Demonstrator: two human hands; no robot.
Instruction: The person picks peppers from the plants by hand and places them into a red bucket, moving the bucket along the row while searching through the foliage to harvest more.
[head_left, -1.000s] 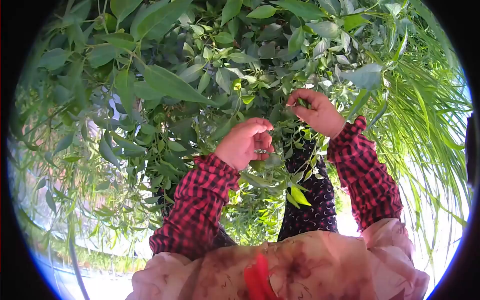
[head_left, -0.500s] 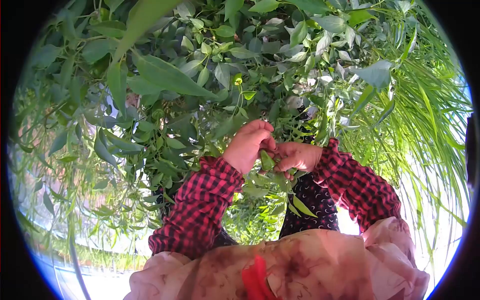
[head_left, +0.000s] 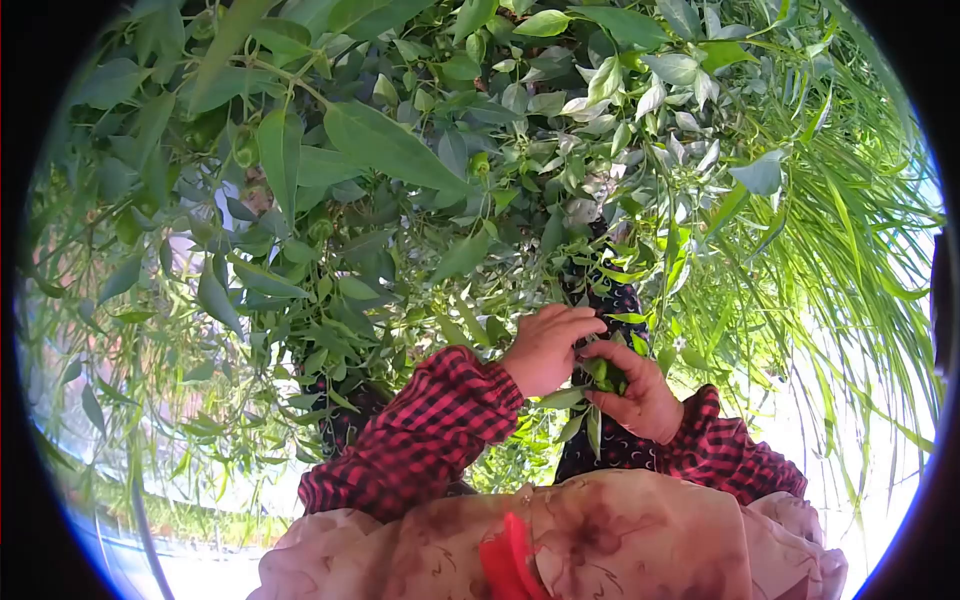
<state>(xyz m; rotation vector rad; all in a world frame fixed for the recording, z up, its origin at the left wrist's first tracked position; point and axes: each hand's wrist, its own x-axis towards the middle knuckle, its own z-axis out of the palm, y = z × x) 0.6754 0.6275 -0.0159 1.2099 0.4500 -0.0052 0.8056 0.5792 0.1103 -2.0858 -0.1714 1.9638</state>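
Note:
My right hand (head_left: 643,395) curls its thumb and fingers around a green pepper (head_left: 603,374), seen partly between them. Just to its left, my left hand (head_left: 552,347) has its back toward me, with the fingers bent together and their tips close to the pepper. Whatever the left fingertips pinch is hidden. Several narrow leaves (head_left: 594,430) hang below the right hand, in front of my dark patterned trouser leg (head_left: 630,452).
Dense pepper foliage (head_left: 390,140) fills the area ahead and to the left, with large leaves near the camera. Long grassy blades (head_left: 860,240) stand on the right. A thin curved pole (head_left: 148,530) is at lower left.
Both hands have moved right and closer to my body. The pepper, earlier between both hands, now sits within the right hand's fingers. Foliage near the hands has shifted.

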